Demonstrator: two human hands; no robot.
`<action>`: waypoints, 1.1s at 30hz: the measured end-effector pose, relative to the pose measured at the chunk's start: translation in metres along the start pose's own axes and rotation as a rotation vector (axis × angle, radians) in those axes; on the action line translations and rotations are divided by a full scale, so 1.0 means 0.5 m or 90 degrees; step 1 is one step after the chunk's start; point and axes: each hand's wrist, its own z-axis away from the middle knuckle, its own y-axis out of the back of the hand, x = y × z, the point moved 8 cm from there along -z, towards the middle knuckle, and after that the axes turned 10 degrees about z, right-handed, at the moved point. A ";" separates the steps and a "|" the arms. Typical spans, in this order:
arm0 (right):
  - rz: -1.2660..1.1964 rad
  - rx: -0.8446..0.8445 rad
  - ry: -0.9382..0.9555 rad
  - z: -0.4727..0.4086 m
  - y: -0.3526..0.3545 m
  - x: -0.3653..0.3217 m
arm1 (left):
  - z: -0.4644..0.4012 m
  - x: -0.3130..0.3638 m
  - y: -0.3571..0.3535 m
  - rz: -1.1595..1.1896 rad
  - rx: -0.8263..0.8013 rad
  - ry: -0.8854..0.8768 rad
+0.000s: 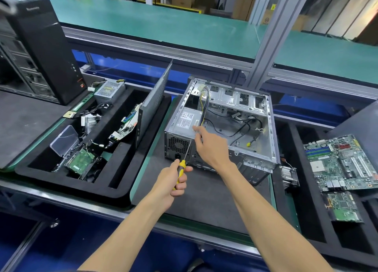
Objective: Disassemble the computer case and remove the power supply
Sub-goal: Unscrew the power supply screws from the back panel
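An open silver computer case (253, 128) lies on its side on a dark mat. The grey power supply (184, 124) sits in the case's near left corner, label up, with its cable bundle running to the back. My left hand (173, 181) grips a yellow-handled screwdriver (181, 169); the shaft points up at the case's rear panel beside the fan grille. My right hand (210, 145) rests on the top right edge of the power supply, fingertips on its label.
A black foam tray (36, 169) at left holds another power supply (109, 91), circuit boards, cables and a standing side panel (153, 100). A black tower (43, 47) stands at far left. Motherboards (343, 163) lie at right. An aluminium post (272, 36) rises behind the case.
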 end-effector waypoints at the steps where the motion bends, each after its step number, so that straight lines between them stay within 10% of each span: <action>1: 0.001 0.000 0.000 0.000 0.000 0.001 | 0.001 0.002 -0.001 -0.023 0.003 -0.010; 33: 0.012 0.047 -0.001 -0.001 -0.002 0.006 | 0.003 0.013 0.010 -0.036 0.028 -0.075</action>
